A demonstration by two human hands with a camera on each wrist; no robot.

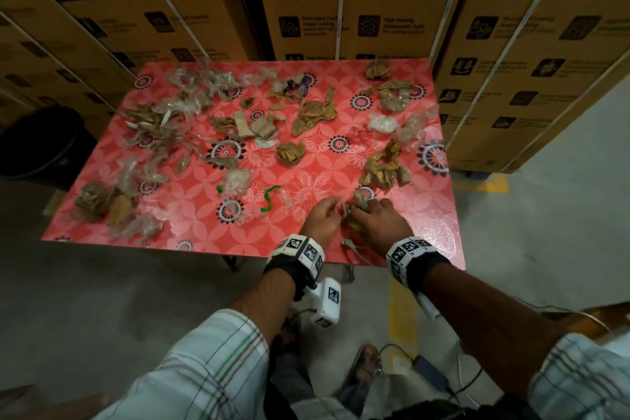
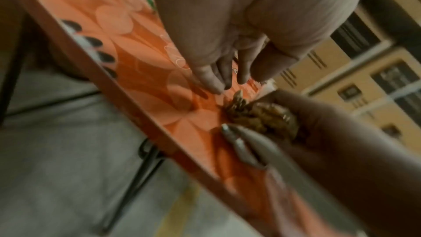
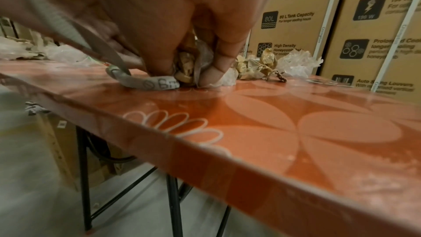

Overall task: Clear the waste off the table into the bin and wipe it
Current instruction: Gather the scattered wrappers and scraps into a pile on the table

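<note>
The bin (image 1: 41, 143) stands off the table's (image 1: 191, 215) left end, far from me. My left hand (image 1: 320, 216) lies loosely spread beside the crumpled brown wad (image 1: 351, 215) at the near edge; my right hand (image 1: 381, 218) pinches it. I should cup from both sides, gathering the strap (image 3: 145, 82) too, before carrying left.

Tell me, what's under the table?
Under the red table, black metal legs stand on grey floor, and a cardboard box sits there. The tabletop hides the rest.
</note>
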